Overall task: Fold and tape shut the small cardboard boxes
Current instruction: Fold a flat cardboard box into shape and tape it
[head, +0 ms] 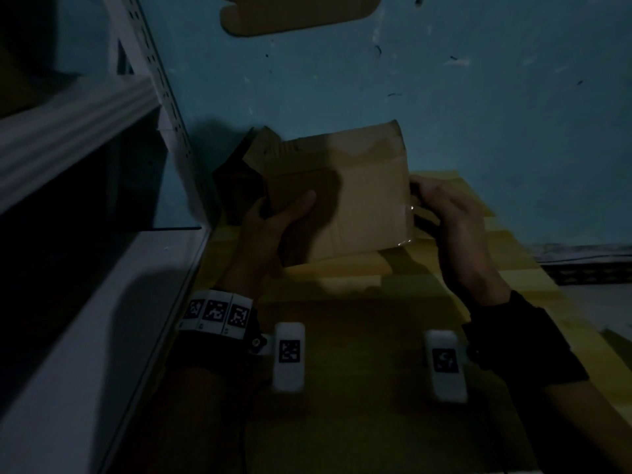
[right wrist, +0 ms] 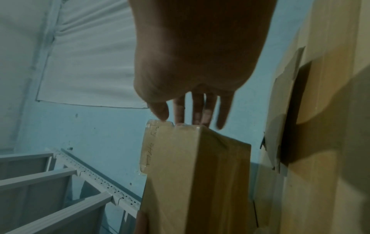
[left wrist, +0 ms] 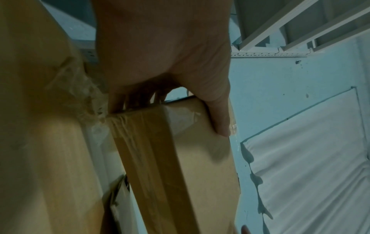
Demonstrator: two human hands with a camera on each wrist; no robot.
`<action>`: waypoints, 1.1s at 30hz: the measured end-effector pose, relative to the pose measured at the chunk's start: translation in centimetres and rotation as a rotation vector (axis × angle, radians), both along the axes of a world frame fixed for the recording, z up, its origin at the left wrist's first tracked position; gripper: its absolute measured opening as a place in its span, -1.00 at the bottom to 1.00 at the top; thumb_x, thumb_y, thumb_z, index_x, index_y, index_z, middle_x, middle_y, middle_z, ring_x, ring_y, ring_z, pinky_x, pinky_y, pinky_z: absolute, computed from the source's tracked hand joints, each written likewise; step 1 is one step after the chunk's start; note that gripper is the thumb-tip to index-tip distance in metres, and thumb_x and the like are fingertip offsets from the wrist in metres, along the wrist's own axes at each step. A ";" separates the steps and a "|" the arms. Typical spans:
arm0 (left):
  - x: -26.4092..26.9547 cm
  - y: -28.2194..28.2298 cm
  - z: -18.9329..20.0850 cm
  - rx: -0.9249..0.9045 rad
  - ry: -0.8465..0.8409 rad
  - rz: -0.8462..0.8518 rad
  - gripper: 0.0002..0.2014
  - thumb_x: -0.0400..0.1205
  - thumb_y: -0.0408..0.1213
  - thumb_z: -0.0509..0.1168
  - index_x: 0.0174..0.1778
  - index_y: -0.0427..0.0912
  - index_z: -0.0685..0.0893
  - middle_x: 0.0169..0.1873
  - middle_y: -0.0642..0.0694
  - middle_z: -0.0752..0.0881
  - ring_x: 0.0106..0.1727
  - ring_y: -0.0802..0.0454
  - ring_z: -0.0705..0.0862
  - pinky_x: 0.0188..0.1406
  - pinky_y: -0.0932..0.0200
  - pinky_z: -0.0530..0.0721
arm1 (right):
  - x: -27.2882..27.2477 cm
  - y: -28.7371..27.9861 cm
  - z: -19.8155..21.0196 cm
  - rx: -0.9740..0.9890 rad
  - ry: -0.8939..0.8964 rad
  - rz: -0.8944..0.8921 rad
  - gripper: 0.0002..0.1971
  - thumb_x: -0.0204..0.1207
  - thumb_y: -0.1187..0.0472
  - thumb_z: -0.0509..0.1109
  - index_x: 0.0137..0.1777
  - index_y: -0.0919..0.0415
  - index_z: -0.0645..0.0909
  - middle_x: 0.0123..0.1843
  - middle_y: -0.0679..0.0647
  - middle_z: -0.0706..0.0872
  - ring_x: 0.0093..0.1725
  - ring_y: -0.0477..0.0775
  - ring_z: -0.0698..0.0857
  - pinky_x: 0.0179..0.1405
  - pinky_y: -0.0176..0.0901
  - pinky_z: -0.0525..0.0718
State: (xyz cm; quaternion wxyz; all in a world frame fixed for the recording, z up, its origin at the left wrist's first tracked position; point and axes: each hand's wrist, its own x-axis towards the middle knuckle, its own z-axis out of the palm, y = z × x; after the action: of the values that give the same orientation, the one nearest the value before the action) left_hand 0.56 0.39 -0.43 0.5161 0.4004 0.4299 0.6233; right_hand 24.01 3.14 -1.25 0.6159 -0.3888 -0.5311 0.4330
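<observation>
I hold a small brown cardboard box (head: 369, 206) between both hands, above a yellowish cardboard sheet (head: 342, 336). My left hand (head: 284, 213) grips its left end, thumb laid on the near face and fingers hidden behind. In the left wrist view the left hand (left wrist: 152, 95) clamps that end of the box (left wrist: 180, 158), which has clear tape running along it. My right hand (head: 424, 196) is at the right end. In the right wrist view the right hand (right wrist: 186, 117) has straight fingers touching the box (right wrist: 200, 174) edge. Its thumb touches a loose clear tape flap (right wrist: 150, 147).
A white metal shelf rack (head: 85, 131) stands close on the left. Another cardboard box (head: 260, 155) with open flaps sits behind the held one, against the blue wall (head: 444, 80). A cardboard piece (head: 290, 15) lies further up. White padded material (left wrist: 310, 158) shows beside the wall.
</observation>
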 end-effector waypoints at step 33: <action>0.1 0.1 -0.3 -0.131 -0.007 0.037 -0.53 0.35 0.04 0.52 0.10 -0.15 0.80 0.04 -0.13 0.85 0.09 -0.10 0.82 0.06 0.00 0.77 | 1.3 0.1 -0.1 0.375 -0.353 0.006 -0.87 0.59 0.59 0.35 -0.11 0.40 0.56 -0.08 0.22 0.65 0.00 0.11 0.64 0.07 -0.08 0.61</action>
State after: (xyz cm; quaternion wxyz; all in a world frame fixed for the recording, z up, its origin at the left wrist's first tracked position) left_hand 0.71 0.50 -0.77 0.5311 0.3557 0.4754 0.6045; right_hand 25.35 3.28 -1.33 0.5735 -0.3358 -0.7025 0.2544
